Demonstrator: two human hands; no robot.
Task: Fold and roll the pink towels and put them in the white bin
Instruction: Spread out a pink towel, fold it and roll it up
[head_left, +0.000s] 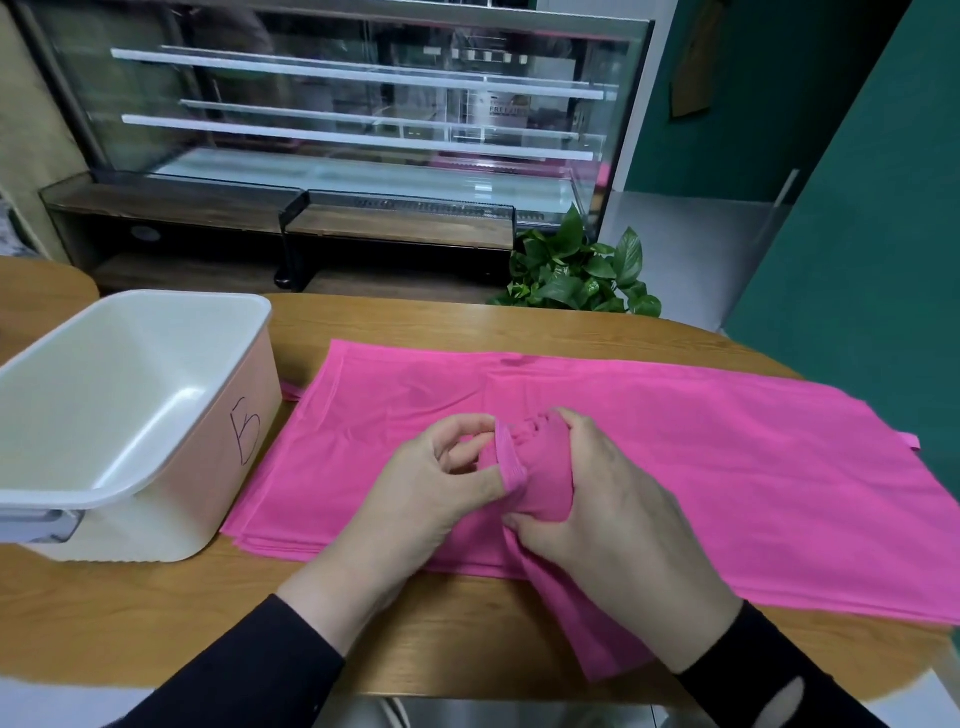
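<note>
A stack of flat pink towels (701, 447) is spread across the wooden table. On top of it, near the front, lies a partly rolled pink towel (540, 467) with its loose tail trailing toward me. My right hand (618, 525) wraps around the roll from the right. My left hand (431, 499) pinches the roll's left end with thumb and fingers. The white bin (218, 509), marked with a handwritten "B", stands at the left and nothing is in it.
The wooden table (156, 613) has a curved front edge near my sleeves. A leafy green plant (576, 270) stands behind the table's far edge. Beyond it is a glass display case (353, 104). A green wall rises at the right.
</note>
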